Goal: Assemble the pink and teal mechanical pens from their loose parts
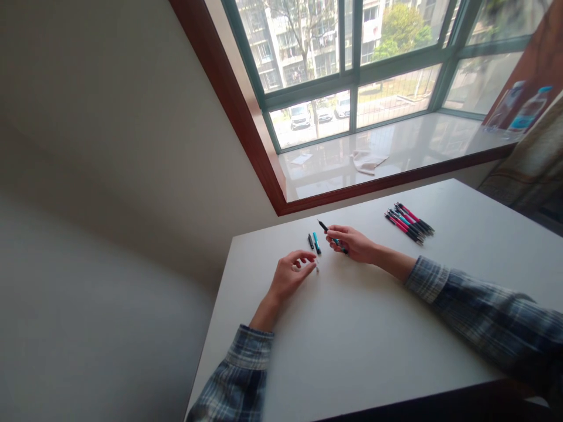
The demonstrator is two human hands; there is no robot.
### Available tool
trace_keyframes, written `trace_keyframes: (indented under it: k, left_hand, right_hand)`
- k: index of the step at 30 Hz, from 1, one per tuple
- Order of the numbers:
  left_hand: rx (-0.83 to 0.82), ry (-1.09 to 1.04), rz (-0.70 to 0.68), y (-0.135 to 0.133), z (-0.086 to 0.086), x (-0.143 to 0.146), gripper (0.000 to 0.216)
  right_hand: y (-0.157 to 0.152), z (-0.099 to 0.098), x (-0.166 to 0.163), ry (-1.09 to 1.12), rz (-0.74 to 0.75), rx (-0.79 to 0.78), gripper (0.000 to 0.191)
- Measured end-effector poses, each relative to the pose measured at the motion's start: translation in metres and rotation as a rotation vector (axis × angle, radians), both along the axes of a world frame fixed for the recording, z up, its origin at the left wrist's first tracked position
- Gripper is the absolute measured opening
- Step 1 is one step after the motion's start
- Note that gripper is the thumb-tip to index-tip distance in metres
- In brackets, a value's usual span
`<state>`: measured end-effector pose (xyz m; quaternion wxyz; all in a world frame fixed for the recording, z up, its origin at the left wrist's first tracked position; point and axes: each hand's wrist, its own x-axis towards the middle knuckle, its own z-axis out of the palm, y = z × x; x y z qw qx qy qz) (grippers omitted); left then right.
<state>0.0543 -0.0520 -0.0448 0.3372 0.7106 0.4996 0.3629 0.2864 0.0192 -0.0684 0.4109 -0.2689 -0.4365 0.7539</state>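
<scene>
My right hand (pixel 352 243) is closed around a pen (pixel 323 225) with a dark front end and a thin tip pointing up and left; a teal part shows below the fingers. My left hand (pixel 291 274) is just above the table to the left, its thumb and index finger curved with a gap between them. At those fingertips is a small, thin, pale piece (pixel 317 269), too small to name; whether the fingers touch it is unclear. Just beyond lie a short black pen part (pixel 310 241) and a teal pen part (pixel 316 242), side by side.
A bunch of pink, teal and black pens (pixel 409 223) lies on the white table (pixel 373 340), right of my right hand. Behind is a windowsill (pixel 325 176) with a crumpled cloth (pixel 368 162) and a plastic bottle (pixel 530 110). A wall (pixel 109 205) stands on the left.
</scene>
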Motion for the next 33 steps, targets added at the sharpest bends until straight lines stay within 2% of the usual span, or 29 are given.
trace_keyframes:
  k: [5, 9, 14, 22, 28, 33]
  left_hand:
    - [-0.086, -0.359, 0.12, 0.002, 0.007, -0.002, 0.036]
    - [-0.144, -0.537, 0.058, 0.001, 0.008, -0.004, 0.05]
    - [-0.229, -0.649, -0.018, -0.002, 0.011, 0.0, 0.045]
    - [-0.311, -0.755, -0.109, -0.007, 0.022, 0.004, 0.04]
    - [-0.321, -0.815, -0.114, -0.007, 0.021, 0.004, 0.032]
    - [-0.28, -0.816, -0.107, -0.006, 0.022, 0.007, 0.032]
  right_hand:
    - [-0.01, 0.01, -0.001, 0.042, 0.089, -0.077, 0.04]
    - [-0.029, 0.024, -0.011, 0.093, 0.32, -0.121, 0.035]
    - [-0.05, 0.036, -0.023, 0.168, 0.471, -0.219, 0.033]
    - [-0.062, 0.036, -0.029, 0.223, 0.487, -0.337, 0.029]
    - [-0.065, 0.031, -0.032, 0.207, 0.449, -0.283, 0.033]
    - [-0.065, 0.028, -0.037, 0.166, 0.34, -0.193, 0.037]
